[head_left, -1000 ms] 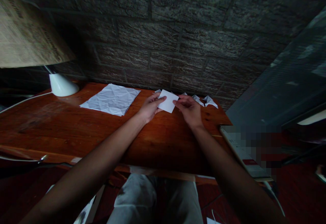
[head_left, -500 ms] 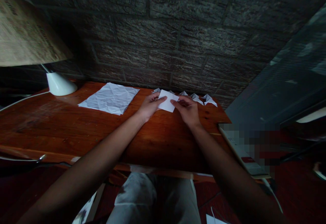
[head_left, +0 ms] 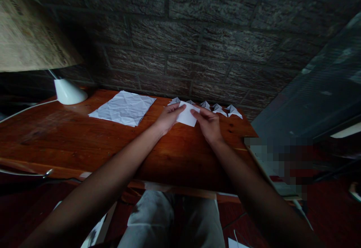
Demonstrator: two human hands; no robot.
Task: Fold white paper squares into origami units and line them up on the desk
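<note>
Your left hand point(head_left: 168, 118) and your right hand point(head_left: 208, 124) meet at the far edge of the wooden table point(head_left: 84, 146), close to the brick wall point(head_left: 197, 34), and between them they hold a small white paper point(head_left: 187, 115). Your left thumb and fingers pinch its left edge, and your right thumb presses on its right side with the fingers curled beneath. Both grips are narrow and closed on the paper. It sits low over the tabletop, tilted a little. In this dim light it may be resting on the wood, but you cannot tell for sure. Just behind the paper and your hands, a row of small folded paper pieces point(head_left: 222, 109) runs along the back edge of the table towards the right, each with a raised point. To the left of your left hand, and apart from it, lies a larger creased sheet point(head_left: 123, 108), flat on the table and full of fold lines. Further left stands the white lamp base point(head_left: 69, 92), with the pale lamp shade point(head_left: 28, 37) filling the upper left corner of the view. A thin cable point(head_left: 25, 109) leads away from the base to the left. Your forearms stretch across the table from its near edge, and your grey trousers point(head_left: 169, 221) show below it.
</note>
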